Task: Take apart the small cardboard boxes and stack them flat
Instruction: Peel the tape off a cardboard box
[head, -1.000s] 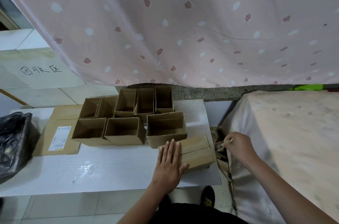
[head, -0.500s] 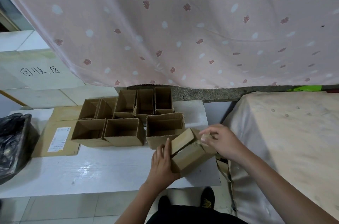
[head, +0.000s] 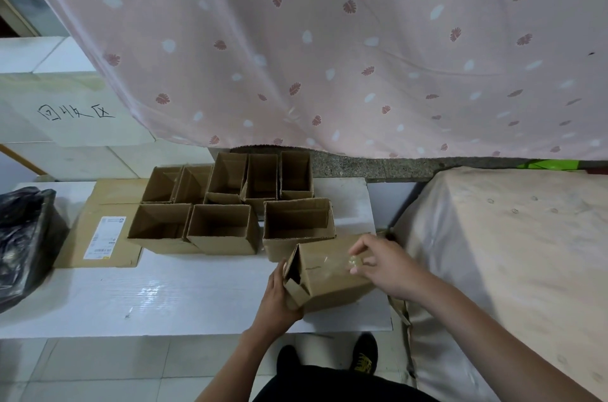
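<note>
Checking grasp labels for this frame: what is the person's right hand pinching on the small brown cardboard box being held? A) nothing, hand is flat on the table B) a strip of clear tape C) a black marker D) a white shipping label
B: the right hand pinches a balled bit of clear tape trailing off the top of the small brown cardboard box, which the left hand grips.
</note>
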`<state>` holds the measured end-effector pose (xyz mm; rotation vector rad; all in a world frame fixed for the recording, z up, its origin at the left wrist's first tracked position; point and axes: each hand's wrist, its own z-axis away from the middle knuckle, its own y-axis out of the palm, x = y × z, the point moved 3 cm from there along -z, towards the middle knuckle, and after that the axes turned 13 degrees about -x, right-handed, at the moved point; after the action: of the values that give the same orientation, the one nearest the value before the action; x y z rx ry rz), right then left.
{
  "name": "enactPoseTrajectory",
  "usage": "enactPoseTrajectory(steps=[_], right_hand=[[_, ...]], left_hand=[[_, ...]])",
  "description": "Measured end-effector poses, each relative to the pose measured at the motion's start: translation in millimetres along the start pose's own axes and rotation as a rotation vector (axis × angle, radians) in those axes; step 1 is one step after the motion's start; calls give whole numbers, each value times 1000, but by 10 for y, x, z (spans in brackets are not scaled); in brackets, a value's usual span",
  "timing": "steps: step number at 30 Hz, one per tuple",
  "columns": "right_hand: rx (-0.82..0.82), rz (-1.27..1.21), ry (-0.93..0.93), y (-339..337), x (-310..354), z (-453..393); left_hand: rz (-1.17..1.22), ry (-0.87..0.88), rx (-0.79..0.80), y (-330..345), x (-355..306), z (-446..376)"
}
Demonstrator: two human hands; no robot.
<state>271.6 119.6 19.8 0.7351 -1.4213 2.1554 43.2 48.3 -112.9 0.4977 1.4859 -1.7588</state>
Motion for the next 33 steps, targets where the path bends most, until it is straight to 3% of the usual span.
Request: enactPoseTrajectory(steps=[5,9,13,19,26,33], right_hand=[[-50,46,-80,232,87,-32],[-94,26,-116,360,136,-89],[-58,70,-85,449,120,-157],[-87,158,-102,493,56,-201],[-176,363,-293,562,161,-221],[-158,266,-173,587,59,-263]], left_hand=[[94,14,-125,-68,-68,38],[8,270,-226,-123,-314,94],[-281,457,-184,18,-590,52],[-602,455,-82,147,-575,-104],[-676,470,-147,201,-588,-85],[-705,458,-106,209,-559,-130]])
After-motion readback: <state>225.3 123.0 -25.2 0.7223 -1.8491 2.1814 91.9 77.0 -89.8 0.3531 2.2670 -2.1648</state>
